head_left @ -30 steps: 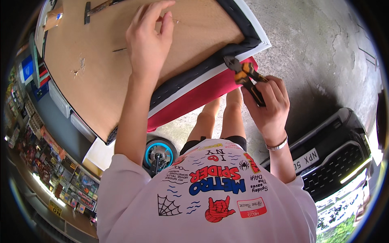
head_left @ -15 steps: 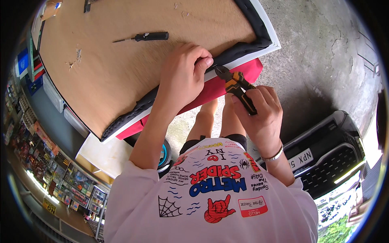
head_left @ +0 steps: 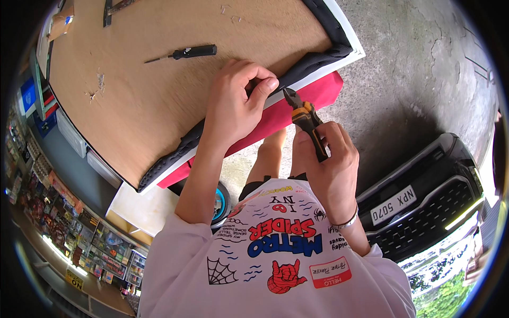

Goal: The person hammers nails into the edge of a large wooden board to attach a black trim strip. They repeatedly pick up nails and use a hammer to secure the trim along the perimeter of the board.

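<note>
A large brown wooden panel (head_left: 159, 106) lies before me, with a padded black fabric strip (head_left: 318, 59) and white material along its edge. My left hand (head_left: 236, 100) rests at the near edge, thumb and fingers pinched on the black fabric; the exact grip point is partly hidden. In my right hand (head_left: 335, 164) is a pair of cutting pliers (head_left: 303, 115) with black and orange handles. Their jaws point up toward the edge, just right of my left fingertips. Red fabric (head_left: 313, 98) shows beneath the panel. A black-handled screwdriver (head_left: 195, 51) lies on the wood.
Loose staples (head_left: 99, 79) are scattered on the panel, near a dark metal bar (head_left: 107, 16). A black car (head_left: 440, 185) stands at right on concrete. Left are a white-topped table (head_left: 140, 206) and stocked shelves (head_left: 106, 249). A blue-rimmed wheel (head_left: 220, 200) is below the panel.
The pliers have tilted more upright and their handles look closer together. My right hand has shifted slightly left and down. My left hand stays pinched at the edge.
</note>
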`<state>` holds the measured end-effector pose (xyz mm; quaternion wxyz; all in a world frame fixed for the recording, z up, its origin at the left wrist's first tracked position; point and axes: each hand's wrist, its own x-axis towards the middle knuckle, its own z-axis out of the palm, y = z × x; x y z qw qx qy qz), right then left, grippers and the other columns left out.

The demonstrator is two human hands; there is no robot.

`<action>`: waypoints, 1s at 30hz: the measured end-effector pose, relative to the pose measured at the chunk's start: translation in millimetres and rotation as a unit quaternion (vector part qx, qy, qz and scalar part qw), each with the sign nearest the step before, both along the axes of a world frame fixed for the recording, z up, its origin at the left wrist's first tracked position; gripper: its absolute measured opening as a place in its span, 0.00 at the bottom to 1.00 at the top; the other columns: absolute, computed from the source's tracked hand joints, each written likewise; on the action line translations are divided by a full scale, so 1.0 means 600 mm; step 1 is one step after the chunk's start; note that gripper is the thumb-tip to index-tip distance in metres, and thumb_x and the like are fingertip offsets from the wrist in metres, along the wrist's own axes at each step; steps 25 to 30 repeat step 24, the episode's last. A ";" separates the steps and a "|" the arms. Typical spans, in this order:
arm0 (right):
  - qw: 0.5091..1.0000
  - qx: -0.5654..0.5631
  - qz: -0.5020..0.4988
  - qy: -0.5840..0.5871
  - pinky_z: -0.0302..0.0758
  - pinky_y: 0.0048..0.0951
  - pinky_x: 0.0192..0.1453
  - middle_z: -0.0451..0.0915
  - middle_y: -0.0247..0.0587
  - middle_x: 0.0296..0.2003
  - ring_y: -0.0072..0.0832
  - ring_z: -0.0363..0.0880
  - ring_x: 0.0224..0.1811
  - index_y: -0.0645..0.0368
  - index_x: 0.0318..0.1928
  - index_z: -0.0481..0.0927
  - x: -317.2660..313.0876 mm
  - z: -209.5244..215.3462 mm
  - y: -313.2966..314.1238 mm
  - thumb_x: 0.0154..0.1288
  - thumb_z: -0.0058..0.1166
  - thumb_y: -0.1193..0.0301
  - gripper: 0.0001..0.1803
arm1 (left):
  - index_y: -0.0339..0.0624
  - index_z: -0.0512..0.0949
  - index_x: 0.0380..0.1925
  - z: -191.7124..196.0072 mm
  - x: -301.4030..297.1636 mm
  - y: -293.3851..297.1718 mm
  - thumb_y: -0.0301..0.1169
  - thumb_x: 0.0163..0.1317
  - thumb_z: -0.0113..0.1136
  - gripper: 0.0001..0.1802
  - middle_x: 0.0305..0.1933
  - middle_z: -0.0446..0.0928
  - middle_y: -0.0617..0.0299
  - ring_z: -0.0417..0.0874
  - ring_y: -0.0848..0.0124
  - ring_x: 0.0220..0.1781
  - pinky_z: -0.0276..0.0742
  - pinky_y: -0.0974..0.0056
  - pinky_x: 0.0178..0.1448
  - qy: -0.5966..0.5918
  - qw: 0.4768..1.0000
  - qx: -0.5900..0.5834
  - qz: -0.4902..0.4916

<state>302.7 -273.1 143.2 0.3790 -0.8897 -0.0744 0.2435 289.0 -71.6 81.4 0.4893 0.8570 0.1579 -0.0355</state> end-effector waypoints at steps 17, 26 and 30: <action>0.996 0.031 -0.049 0.064 0.75 0.42 0.35 0.78 0.50 0.28 0.47 0.80 0.29 0.65 0.34 0.77 -0.007 0.002 0.012 0.64 0.67 0.71 0.12 | 0.39 0.83 0.33 -0.006 -0.004 0.004 0.32 0.67 0.69 0.08 0.32 0.83 0.60 0.79 0.62 0.38 0.73 0.60 0.39 -0.014 1.000 -0.011 -0.008; 0.997 0.042 -0.060 0.029 0.68 0.32 0.28 0.77 0.48 0.25 0.31 0.72 0.21 0.67 0.35 0.79 -0.019 -0.014 0.014 0.64 0.67 0.73 0.10 | 0.39 0.84 0.35 0.001 -0.003 0.009 0.31 0.68 0.69 0.07 0.33 0.83 0.61 0.79 0.64 0.39 0.75 0.61 0.40 -0.016 1.000 -0.017 -0.021; 0.997 0.042 -0.060 0.029 0.68 0.32 0.28 0.77 0.48 0.25 0.31 0.72 0.21 0.67 0.35 0.79 -0.019 -0.014 0.014 0.64 0.67 0.73 0.10 | 0.39 0.84 0.35 0.001 -0.003 0.009 0.31 0.68 0.69 0.07 0.33 0.83 0.61 0.79 0.64 0.39 0.75 0.61 0.40 -0.016 1.000 -0.017 -0.021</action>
